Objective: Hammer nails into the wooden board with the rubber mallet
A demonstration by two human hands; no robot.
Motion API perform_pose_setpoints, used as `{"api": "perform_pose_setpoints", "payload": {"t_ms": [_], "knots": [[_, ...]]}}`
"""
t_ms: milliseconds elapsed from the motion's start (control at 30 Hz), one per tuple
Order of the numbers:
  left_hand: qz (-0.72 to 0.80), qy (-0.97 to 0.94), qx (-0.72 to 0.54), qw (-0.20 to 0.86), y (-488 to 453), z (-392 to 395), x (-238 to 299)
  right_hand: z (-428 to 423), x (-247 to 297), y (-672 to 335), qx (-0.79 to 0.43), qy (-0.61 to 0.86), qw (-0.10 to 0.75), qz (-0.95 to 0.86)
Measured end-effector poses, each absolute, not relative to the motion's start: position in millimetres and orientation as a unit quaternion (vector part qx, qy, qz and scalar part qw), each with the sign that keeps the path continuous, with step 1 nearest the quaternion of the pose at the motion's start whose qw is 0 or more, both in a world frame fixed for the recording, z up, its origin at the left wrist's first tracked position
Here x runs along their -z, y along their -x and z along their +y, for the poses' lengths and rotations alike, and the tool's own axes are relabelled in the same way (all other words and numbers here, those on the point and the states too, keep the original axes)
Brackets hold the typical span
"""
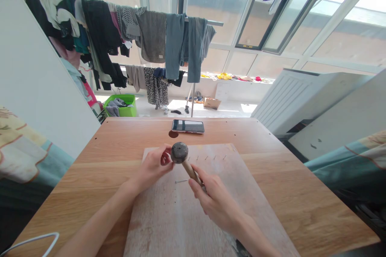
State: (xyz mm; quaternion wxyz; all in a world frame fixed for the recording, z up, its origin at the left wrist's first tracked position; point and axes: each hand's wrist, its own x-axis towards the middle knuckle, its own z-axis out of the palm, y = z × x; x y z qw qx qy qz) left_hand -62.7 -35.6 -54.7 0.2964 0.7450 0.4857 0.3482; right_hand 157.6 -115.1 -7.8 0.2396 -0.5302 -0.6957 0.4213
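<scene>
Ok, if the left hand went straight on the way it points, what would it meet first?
Probably the hammer head, right beside the left hand in view; depth is unclear, so the hand could instead pass beneath it towards the row of nails.

The hammer (180, 153) head hides some fingertips of the left hand (155, 163); whether they hold anything cannot be told. The right hand (212, 192) covers the handle's lower end. The bottom edge cuts off the board (169, 221), the cable (53, 234) and a dark thing (242, 249), unidentifiable beneath the right forearm. Items along the sill (238, 84) are too small to name.
</scene>
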Motion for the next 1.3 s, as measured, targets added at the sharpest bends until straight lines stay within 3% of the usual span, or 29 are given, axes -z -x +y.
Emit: {"api": "perform_pose_setpoints", "payload": {"t_ms": [233,500,700,833,1300], "knots": [[0.478,-0.831,-0.192,0.209,50.9,-74.5,31.6,-118.9,9.1,-172.4,-0.450,0.552,0.283,-0.642],[0.354,-0.932,-0.070,-0.026,38.7,-80.2,34.2,-120.2,12.2,-180.5,-0.451,0.548,0.287,-0.643],[0.498,-0.850,-0.135,0.108,87.1,-67.0,31.8,-122.1,10.9,-182.1,-0.455,0.546,0.293,-0.639],[0.499,-0.834,-0.167,0.165,102.9,-60.9,24.0,-120.6,10.4,-179.5,-0.457,0.543,0.294,-0.640],[0.475,-0.870,-0.104,0.081,87.6,-52.2,24.3,-122.6,9.1,-177.3,-0.448,0.539,0.279,-0.656]]}}
